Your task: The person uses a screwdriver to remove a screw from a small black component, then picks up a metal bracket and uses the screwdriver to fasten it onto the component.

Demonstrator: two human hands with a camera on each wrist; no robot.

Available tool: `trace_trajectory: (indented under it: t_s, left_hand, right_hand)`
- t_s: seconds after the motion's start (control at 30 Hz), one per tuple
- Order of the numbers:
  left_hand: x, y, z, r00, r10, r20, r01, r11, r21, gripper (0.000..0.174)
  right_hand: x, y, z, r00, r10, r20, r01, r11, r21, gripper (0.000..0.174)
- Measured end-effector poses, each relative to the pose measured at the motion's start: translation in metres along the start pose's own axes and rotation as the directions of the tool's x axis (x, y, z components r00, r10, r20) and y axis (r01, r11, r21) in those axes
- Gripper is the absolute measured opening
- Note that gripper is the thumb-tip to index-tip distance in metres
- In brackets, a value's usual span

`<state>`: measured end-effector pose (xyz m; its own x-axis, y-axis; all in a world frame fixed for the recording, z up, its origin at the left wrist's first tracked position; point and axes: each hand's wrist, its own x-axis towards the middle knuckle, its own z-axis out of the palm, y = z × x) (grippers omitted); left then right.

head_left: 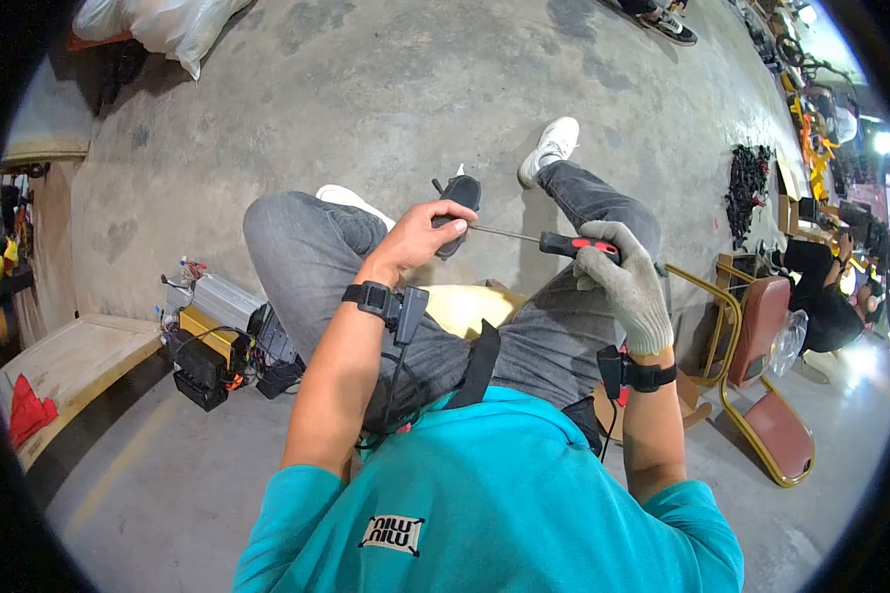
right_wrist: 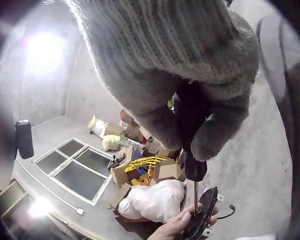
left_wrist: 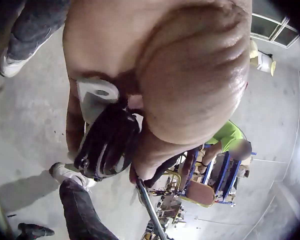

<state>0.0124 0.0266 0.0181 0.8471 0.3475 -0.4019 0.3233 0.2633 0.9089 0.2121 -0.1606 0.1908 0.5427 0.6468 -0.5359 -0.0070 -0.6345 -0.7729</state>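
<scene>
My bare left hand point(head_left: 423, 237) holds a glossy black oval part point(left_wrist: 107, 145) between thumb and fingers. It has pale mounting tabs point(left_wrist: 92, 95) and a short black lead point(right_wrist: 227, 212). In my right hand point(head_left: 623, 282), which wears a grey knit glove, I grip a screwdriver by its red and black handle point(head_left: 569, 245). The metal shaft point(head_left: 506, 233) points left, and its tip end overlaps the black part by my left fingers. The right wrist view has the shaft coming down onto the part's face; the tip itself is hidden there.
Between my legs is a yellow seat point(head_left: 465, 306). Electronics with a silver case point(head_left: 229, 296) lie on the floor at left, near a wooden bench point(head_left: 99, 356). A red-backed chair point(head_left: 761, 331) tips over at right. White sacks point(right_wrist: 155, 200) and boxes stand farther off.
</scene>
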Motion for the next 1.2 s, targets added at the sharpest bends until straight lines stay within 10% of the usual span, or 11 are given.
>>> trace_trajectory:
  t_s: [0.27, 0.6, 1.2]
  left_hand:
    - [-0.003, 0.010, 0.008, 0.978, -0.072, -0.197, -0.008, 0.926, -0.378, 0.075]
    - [0.000, 0.000, 0.002, 0.994, -0.061, -0.087, -0.001, 0.818, -0.575, 0.059]
    - [0.006, -0.008, 0.011, 0.982, -0.026, -0.185, -0.035, 0.948, -0.315, 0.071]
  right_hand:
    - [0.000, 0.006, 0.000, 0.996, -0.007, -0.086, 0.019, 0.990, 0.137, 0.032]
    - [0.003, 0.001, 0.006, 0.983, -0.111, -0.147, 0.129, 0.985, 0.115, 0.034]
    - [0.005, -0.007, 0.031, 0.960, -0.243, -0.141, 0.227, 0.966, -0.120, 0.032]
